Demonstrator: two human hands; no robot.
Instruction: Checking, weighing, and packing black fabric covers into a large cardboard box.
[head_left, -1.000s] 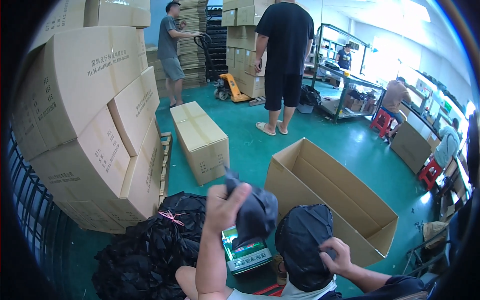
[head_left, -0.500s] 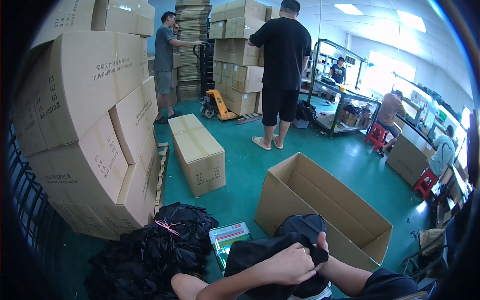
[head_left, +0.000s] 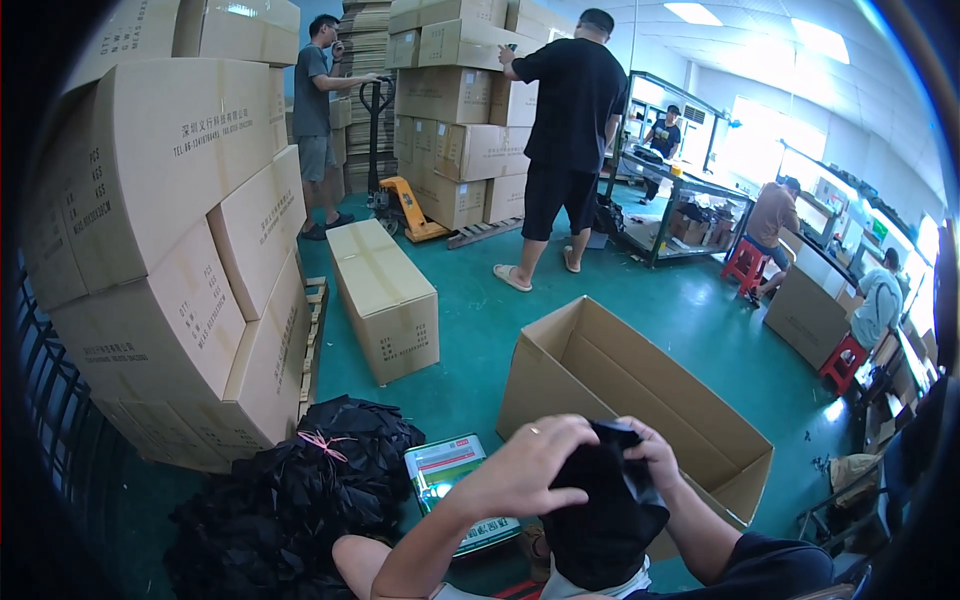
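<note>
Raised now, both hands (head_left: 590, 465) grip crumpled black cloth (head_left: 600, 520).

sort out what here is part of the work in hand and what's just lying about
In hand:
left hand
right hand
black cloth item, gripped by both hands
open cardboard box, just beyond the hands
pile of black cloth, tied with pink string

Lying about:
green packet on the floor
sealed long box
stacked cartons
yellow pallet jack
</note>
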